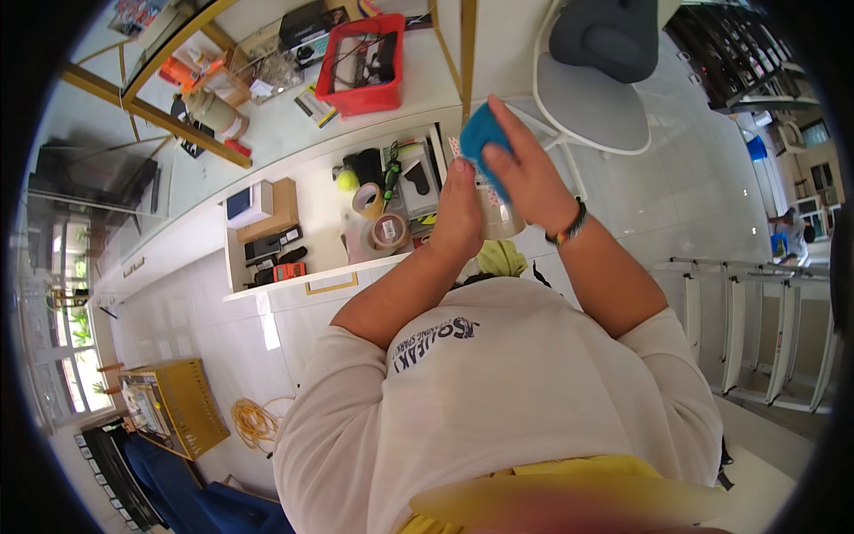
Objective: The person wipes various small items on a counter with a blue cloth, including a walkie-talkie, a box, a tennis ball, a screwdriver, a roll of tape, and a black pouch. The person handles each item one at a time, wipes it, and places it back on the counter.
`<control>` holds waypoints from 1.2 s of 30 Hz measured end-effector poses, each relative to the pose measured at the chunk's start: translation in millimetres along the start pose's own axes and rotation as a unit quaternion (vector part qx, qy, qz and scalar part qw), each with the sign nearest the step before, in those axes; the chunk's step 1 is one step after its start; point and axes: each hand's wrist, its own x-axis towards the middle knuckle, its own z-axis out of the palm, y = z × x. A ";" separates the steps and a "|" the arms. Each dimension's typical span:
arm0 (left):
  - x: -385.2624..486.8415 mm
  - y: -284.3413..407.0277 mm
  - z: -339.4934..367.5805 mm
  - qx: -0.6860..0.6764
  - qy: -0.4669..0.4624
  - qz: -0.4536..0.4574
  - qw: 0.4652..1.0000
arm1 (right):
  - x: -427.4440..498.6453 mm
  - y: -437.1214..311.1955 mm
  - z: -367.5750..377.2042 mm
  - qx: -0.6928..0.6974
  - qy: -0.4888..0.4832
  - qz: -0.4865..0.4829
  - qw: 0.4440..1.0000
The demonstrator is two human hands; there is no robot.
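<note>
My left hand (460, 212) grips a clear cylindrical container (502, 223) with a printed label, held above the right end of an open drawer. A blue cloth (482, 131) lies under the fingers of my right hand (527, 170), pressed against the container's side. The open white drawer (230, 263) holds rolls of tape (389, 230), a tennis ball (347, 179), a green and black screwdriver (392, 172), a white box (249, 204) and an orange and black device (289, 271). Part of the container is hidden behind my hands and the cloth.
A red plastic basket (367, 103) with cables and a beige bottle (217, 113) stand on the counter beyond the drawer. A grey chair (590, 100) is at the upper right, an aluminium ladder (734, 320) at the right. Yellow cord (253, 422) lies coiled on the floor.
</note>
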 end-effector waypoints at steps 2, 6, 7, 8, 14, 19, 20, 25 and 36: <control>-1.9 -3.7 16.2 0.073 -0.015 0.000 0.997 | -2.4 4.9 -22.3 0.300 -0.026 0.154 0.941; 2.2 -3.9 40.5 0.118 -0.016 0.044 0.992 | -28.1 0.2 -29.9 0.351 0.019 0.184 0.918; 4.5 -1.7 43.9 0.113 -0.035 0.048 0.992 | -35.3 -2.1 -31.1 0.296 0.035 0.104 0.949; 7.4 1.8 46.3 0.242 -0.003 0.086 0.967 | -44.2 -4.8 -30.8 0.236 0.071 0.056 0.968; 1.6 11.9 74.9 0.361 0.009 0.103 0.927 | -57.5 -9.1 -38.1 0.002 0.162 -0.048 0.986; -6.8 15.8 93.5 0.254 -0.002 0.085 0.963 | -51.1 -8.8 -41.6 0.032 0.153 -0.082 0.984; -8.4 15.9 92.7 0.250 -0.023 0.091 0.964 | -50.7 -9.0 -43.4 0.112 0.133 -0.049 0.984; -1.3 19.2 79.8 0.181 -0.037 -0.028 0.982 | -51.7 -11.0 -52.1 0.470 0.024 0.122 0.874; -0.9 9.9 92.2 0.302 -0.015 0.161 0.940 | -51.7 -9.6 -40.1 -0.004 0.192 -0.081 0.978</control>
